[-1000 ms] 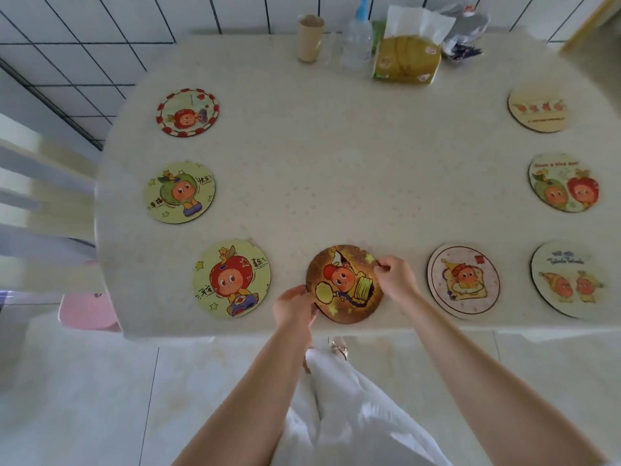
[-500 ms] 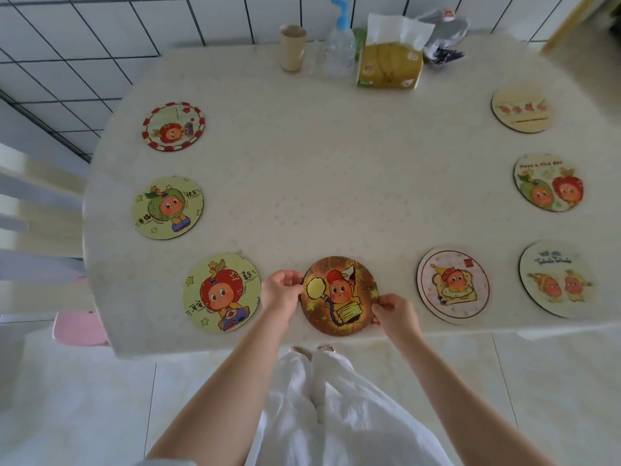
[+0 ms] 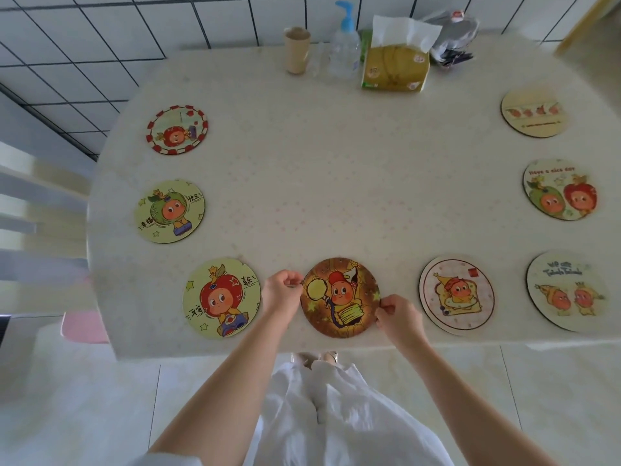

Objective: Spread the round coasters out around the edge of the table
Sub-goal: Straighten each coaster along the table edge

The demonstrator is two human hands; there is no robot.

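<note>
While both hands work at the near edge of the table (image 3: 336,169), the brown coaster (image 3: 340,297) lies flat between them, roughly midway along that edge. The left hand (image 3: 280,292) has its curled fingers pinching the coaster's left rim, and the right hand (image 3: 398,317) pinches the lower right rim the same way, so the grip on each side is pressed onto the disc rather than spread. To its left sits the red-apple coaster (image 3: 221,297), near but apart, and to its right the toast coaster (image 3: 456,294), also apart. Up the left side lie the green-apple coaster (image 3: 170,211) and the red-bordered coaster (image 3: 177,129); down the right side lie the pale coaster with small figures (image 3: 531,112), the "nice day" coaster (image 3: 560,190) and the two-figure coaster (image 3: 568,290) at the near right corner. That makes eight discs ringing three sides, none overlapping. I would judge the job close to done: this looks like the last one being settled or straightened, and no stack of spares shows anywhere. Only the far edge carries no coaster, where a paper cup (image 3: 297,50), a pump bottle (image 3: 344,45) and a tissue box (image 3: 396,67) stand.
</note>
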